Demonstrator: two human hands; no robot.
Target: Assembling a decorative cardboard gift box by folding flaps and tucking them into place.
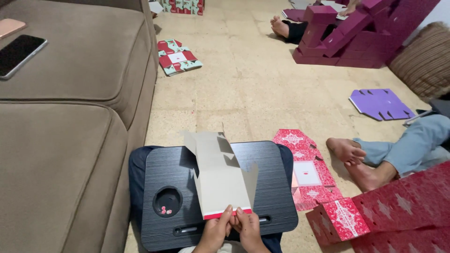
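Her left hand (214, 232) and right hand (248, 230) sit side by side, both pinching the near edge of a flat cardboard box blank (220, 175). The blank lies grey side up on the black lap desk (161, 164), with a thin red strip showing at the pinched edge and cut flaps at its far end. Printed red blanks (304, 171) lie on the floor just beside the desk.

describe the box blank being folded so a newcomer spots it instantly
Start at the black lap tray beside the brown sofa. On it lies a flat card blank, grey side up, its near edge pinched by the left hand and right hand. Only it shows plain grey; the floor blanks show printed colour.
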